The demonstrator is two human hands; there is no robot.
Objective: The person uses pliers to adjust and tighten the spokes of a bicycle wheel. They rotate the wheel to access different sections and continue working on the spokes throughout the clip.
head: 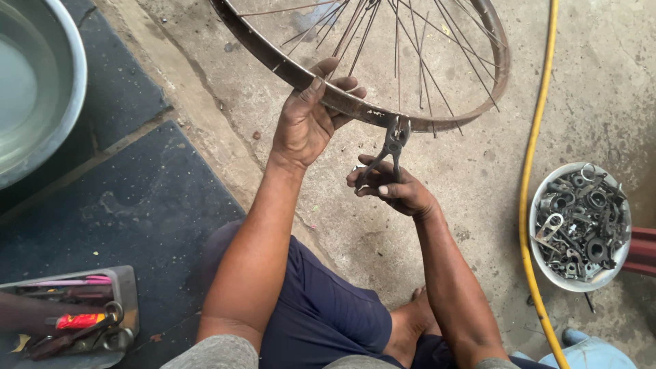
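Pliers are held closed in the right hand on the rusty wheel rim, top centre, gripped by the left hand; a slip could pinch nearby fingers or bend spokes.

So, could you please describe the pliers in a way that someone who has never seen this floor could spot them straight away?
Find the rusty spoked wheel rim held over the concrete floor by the left hand. At the rim's lowest edge, the pliers bite onto it, their handles held by the right hand. Unlike the tools in the tray at lower left, they are dark bare metal and in use.
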